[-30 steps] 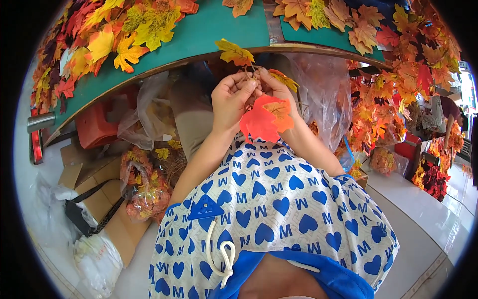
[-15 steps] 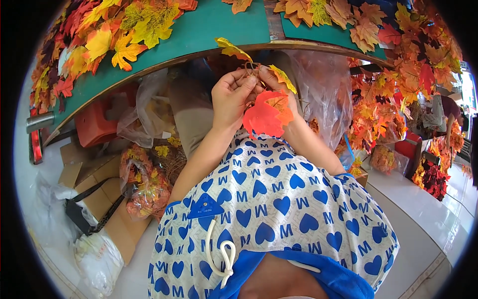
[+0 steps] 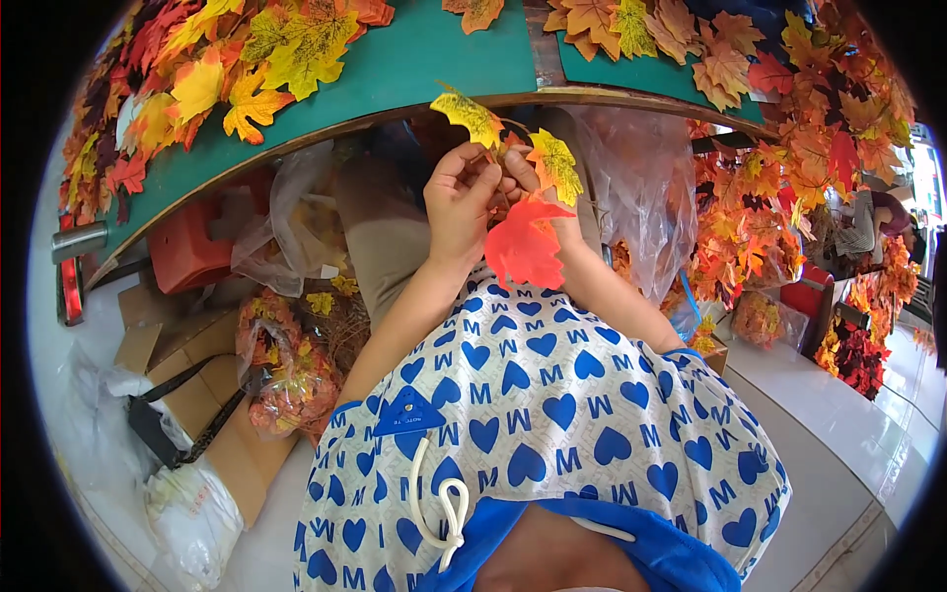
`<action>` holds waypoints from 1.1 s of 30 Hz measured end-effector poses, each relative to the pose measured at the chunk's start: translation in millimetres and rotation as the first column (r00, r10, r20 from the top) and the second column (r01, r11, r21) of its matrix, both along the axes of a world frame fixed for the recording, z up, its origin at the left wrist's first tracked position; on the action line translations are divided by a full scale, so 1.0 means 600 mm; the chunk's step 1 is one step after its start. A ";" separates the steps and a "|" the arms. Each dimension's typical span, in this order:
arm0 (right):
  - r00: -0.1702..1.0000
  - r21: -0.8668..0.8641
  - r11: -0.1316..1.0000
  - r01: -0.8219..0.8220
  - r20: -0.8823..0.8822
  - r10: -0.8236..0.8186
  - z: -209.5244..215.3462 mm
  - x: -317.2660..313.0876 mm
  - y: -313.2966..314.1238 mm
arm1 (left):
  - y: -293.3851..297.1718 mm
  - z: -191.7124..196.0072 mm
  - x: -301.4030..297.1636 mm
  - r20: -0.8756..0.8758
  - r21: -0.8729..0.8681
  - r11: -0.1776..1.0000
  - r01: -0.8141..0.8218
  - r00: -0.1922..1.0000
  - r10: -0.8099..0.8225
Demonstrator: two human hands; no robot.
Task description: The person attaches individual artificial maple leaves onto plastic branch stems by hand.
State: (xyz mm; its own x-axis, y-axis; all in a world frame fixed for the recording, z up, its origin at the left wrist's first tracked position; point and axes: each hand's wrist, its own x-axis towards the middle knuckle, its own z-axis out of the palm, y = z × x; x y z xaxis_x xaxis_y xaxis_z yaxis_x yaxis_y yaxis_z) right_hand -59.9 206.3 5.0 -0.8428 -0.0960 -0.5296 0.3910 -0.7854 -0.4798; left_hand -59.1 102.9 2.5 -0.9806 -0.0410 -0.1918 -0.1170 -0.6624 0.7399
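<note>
Leaf sprig: a small sprig of artificial maple leaves was held up between both hands, just below the table edge. It carried a yellow leaf [image 3: 471, 116] at upper left, a yellow-orange leaf [image 3: 555, 165] at upper right and a red leaf [image 3: 523, 249] hanging lowest.
Left hand: the left hand [image 3: 460, 202] was curled shut, fingertips pinched on the sprig's stem beneath the yellow leaf.
Right hand: the right hand [image 3: 543, 197] was mostly hidden behind the red and yellow-orange leaves; its fingers met the left hand's at the stem, closed on it as far as could be seen.
Lap: both forearms rose from a white garment with blue hearts [image 3: 552, 414], a white drawstring [image 3: 441, 493] lying on it.
Table: a green-topped table [image 3: 434, 59] curved overhead, with loose yellow and orange leaves [image 3: 247, 59] heaped on its left part and more leaves [image 3: 671, 35] at upper right.
Under table: clear plastic bags [image 3: 641, 187], an orange-red crate [image 3: 192, 247] and a bag of leaf stems [image 3: 286, 370] sat near the knees.
Floor left: flattened cardboard [image 3: 187, 395] and a white bag [image 3: 192, 518] lay well apart from the hands.
Right side: leaf garlands [image 3: 789, 187] hung in a dense mass.
</note>
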 end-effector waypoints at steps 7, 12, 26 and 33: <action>0.999 -0.020 1.000 0.016 -0.045 -0.017 -0.011 -0.003 -0.012 | -0.010 -0.010 -0.006 -0.054 0.117 0.991 0.070 0.997 -0.064; 0.997 -0.019 1.000 0.009 -0.080 -0.011 -0.009 0.004 -0.017 | -0.010 -0.019 -0.007 -0.030 0.112 0.990 0.086 0.996 -0.083; 0.930 0.725 0.677 0.127 -0.324 0.172 0.015 -0.016 0.101 | -0.040 0.000 -0.016 -0.464 -0.812 0.483 -0.327 0.863 -0.197; 0.418 0.445 -0.290 0.847 -0.221 0.881 0.075 -0.017 0.071 | -0.020 -0.014 -0.010 -0.387 -0.788 0.569 -0.234 0.908 -0.163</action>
State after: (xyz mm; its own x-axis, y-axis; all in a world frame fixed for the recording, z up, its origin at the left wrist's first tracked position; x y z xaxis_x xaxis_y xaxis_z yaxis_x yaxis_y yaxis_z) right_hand -69.9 249.1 49.9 -0.6069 -0.5175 0.6032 -0.6596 0.7514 -0.0190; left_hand -64.9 90.7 -6.2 -0.9473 -0.0180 0.3200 0.3067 0.2385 0.9214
